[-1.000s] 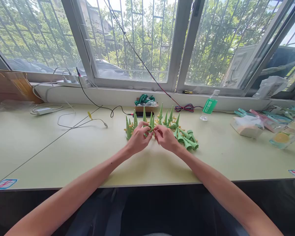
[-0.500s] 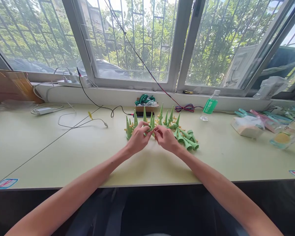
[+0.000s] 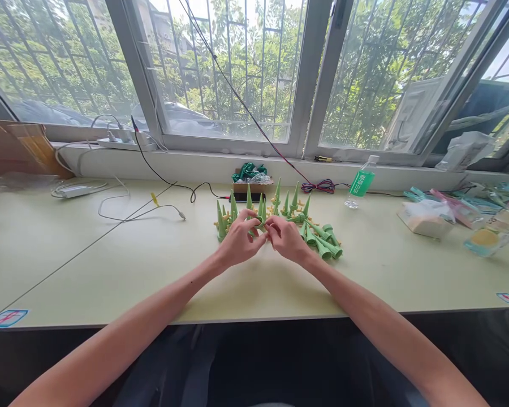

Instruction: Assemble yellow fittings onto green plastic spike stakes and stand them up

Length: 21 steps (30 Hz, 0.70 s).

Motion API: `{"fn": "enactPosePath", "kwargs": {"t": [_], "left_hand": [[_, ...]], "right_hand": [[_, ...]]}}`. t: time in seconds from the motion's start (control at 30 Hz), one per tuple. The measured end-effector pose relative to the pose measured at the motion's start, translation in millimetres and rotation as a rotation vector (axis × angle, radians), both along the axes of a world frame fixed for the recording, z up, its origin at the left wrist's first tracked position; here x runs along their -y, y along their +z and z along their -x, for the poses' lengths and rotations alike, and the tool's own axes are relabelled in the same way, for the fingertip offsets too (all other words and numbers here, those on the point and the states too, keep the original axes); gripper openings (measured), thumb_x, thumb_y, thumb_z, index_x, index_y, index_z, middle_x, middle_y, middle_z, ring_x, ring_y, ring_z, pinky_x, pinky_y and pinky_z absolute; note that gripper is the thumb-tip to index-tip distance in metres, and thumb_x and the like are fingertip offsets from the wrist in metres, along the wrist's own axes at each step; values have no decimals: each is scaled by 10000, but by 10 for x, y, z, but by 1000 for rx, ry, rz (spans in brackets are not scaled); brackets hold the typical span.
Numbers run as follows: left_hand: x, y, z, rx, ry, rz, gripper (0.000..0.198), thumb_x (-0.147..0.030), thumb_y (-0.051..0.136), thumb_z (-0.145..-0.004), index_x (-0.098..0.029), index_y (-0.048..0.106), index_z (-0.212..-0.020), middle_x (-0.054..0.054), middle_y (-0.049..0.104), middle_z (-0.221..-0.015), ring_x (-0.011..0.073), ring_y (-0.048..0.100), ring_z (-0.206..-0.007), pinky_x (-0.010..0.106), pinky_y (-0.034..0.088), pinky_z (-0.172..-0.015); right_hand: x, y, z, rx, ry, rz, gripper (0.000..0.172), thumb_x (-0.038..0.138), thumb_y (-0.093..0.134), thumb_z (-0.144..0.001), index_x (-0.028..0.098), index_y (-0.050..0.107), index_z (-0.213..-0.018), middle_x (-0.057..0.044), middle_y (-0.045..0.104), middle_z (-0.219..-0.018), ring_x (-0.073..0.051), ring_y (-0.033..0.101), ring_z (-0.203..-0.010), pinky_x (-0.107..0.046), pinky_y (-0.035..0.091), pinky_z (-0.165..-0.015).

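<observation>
My left hand [image 3: 242, 236] is closed around a green plastic watering spike [image 3: 259, 221], whose round open end tilts toward me. Close against it on the right, my right hand [image 3: 283, 236] pinches with thumb and forefinger; whatever lies between those fingertips is too small and covered to make out. Upright green spikes [image 3: 249, 198] with small yellowish side pieces stand behind and around both hands. To the right of my right hand, several more spikes [image 3: 323, 249] lie in a loose pile, their wide ends facing me.
Behind the spikes are a black phone [image 3: 237, 197] and a small box [image 3: 254, 185] with green wrapping. A bottle [image 3: 362, 183] with a green label stands right of them. Cables [image 3: 152, 207] cross the table at left; a white packet [image 3: 428, 216] and plastic bags lie far right.
My left thumb and fingers have shifted slightly on the spike, and its round open end shows more. The right hand stays almost in place, still pinching. The upright and piled spikes have not moved.
</observation>
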<state>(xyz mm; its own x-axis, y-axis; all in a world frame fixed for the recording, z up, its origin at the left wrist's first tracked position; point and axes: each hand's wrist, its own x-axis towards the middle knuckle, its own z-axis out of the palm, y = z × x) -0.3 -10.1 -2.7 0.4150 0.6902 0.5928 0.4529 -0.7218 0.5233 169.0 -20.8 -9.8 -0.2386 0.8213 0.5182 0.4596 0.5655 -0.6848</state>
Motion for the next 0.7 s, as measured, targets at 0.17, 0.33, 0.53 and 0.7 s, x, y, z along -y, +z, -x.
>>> {"fn": "enactPosePath", "kwargs": {"t": [0.17,0.33,0.53,0.7], "left_hand": [[8,1,8,-31,-16,-10,146,-293,627,-808,-153,597,-833,101,482,-1176,99,623,-673,262,566,-539],[-17,-19,9,-31,-13,-10,157,-305,616,-830,-150,594,-825,98,474,-1186,93,627,-672,260,569,-536],[-15,-27,7,-13,-19,-3,200,-350,601,-852,-153,599,-819,104,478,-1173,103,627,-678,263,569,-520],[-7,-23,5,-12,-14,-2,206,-356,594,-857,-154,602,-822,102,479,-1168,98,620,-668,258,565,-519]], "right_hand": [[9,10,-4,-2,-8,5,186,312,418,-929,203,504,-806,21,528,-573,-120,477,-494,-229,374,-530],[5,8,-3,-6,3,18,207,335,403,-943,202,500,-817,18,535,-591,-118,486,-497,-230,381,-536],[6,10,-2,8,-4,9,214,334,398,-947,203,501,-813,21,533,-586,-113,467,-485,-230,372,-530],[15,23,-2,10,-3,4,205,317,396,-946,207,489,-800,24,526,-577,-113,461,-476,-230,365,-525]]}}
